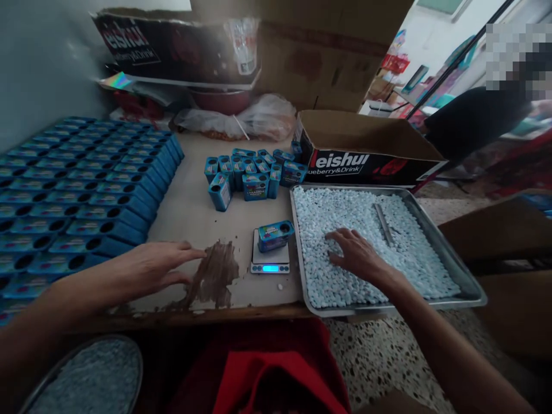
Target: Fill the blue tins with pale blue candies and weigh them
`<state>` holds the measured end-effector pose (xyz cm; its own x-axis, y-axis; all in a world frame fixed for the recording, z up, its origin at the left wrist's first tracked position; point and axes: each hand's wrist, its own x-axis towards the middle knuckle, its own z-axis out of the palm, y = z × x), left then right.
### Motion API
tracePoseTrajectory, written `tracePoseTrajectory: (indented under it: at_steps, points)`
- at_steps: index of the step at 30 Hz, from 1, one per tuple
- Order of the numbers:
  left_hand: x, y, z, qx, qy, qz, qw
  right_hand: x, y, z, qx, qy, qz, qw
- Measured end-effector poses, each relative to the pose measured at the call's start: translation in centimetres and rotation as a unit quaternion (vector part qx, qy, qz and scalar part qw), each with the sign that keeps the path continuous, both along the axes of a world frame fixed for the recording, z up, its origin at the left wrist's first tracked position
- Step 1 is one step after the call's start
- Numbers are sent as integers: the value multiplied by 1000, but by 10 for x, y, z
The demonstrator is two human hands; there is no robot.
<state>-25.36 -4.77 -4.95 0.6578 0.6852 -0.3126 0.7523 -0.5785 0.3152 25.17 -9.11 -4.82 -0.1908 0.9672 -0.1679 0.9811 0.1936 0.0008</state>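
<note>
My left hand [166, 264] hovers over the worn patch of the table, fingers stretched out and holding nothing. My right hand [356, 253] reaches over the metal tray [468, 296], its fingers spread at the surface of the small pale-blue candies [336, 213]; whether any lie under the fingertips is hidden. Between the hands, a blue tin [275, 236] with a dark round opening rests on a small digital scale [270, 268], whose display glows blue. One loose candy [280, 286] lies just in front of the scale. A flat metal strip [383, 224] lies on the candies.
Many blue tins [116, 195] stand in rows at the left. Several more tins [255, 187] cluster behind the scale. An open carton [371, 155] stands behind the tray. A round container of candies [86, 376] sits low at left. Another person's dark sleeve [470, 118] shows at right.
</note>
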Motion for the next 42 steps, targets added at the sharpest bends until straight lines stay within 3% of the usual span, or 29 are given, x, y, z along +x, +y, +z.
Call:
tracePoseTrajectory:
  at_steps: [2,5,8,10,12,14,16,17,19,22,25,28,31,33,36,38,40,42]
  points:
    - [27,-2,3,-6,-24,-20,999,6,7,-8,-33,12,15,999]
    - [58,6,11,54,-31,-21,998,12,21,-8,-101,60,40,992]
    - [63,14,11,97,-18,2,995,27,29,-2,-144,219,-1,965]
    - [54,15,6,88,-22,9,996,38,30,0,-164,379,-109,904]
    - [45,13,1,65,-38,17,997,45,28,2,-194,517,-223,804]
    - [42,10,-1,47,-64,30,996,44,25,3,-225,597,-294,712]
    - [48,9,0,34,-90,37,995,38,24,7,-223,627,-314,677]
    - [54,9,1,31,-102,37,994,34,24,9,-214,626,-310,683]
    - [69,10,4,30,-129,40,990,23,26,16,-202,597,-271,727]
    - [94,9,5,43,-186,71,979,0,34,33,-214,516,-158,814]
    - [110,6,0,58,-233,120,963,-30,46,52,-207,443,-41,871]
    - [116,2,-9,42,-271,161,948,-59,59,68,-208,415,27,885]
    - [120,-3,-18,7,-316,194,929,-79,70,79,-228,428,31,874]
    - [128,-6,-20,1,-329,217,919,-82,74,82,-236,447,16,863]
    - [157,-6,-15,68,-325,210,920,-68,77,82,-211,453,-2,866]
    - [181,-1,-7,115,-298,145,936,-48,77,74,-177,400,0,899]
    - [199,11,2,106,-242,76,961,-27,79,60,-133,283,14,950]
    - [200,28,17,96,-186,60,976,-19,84,44,-69,189,46,978]
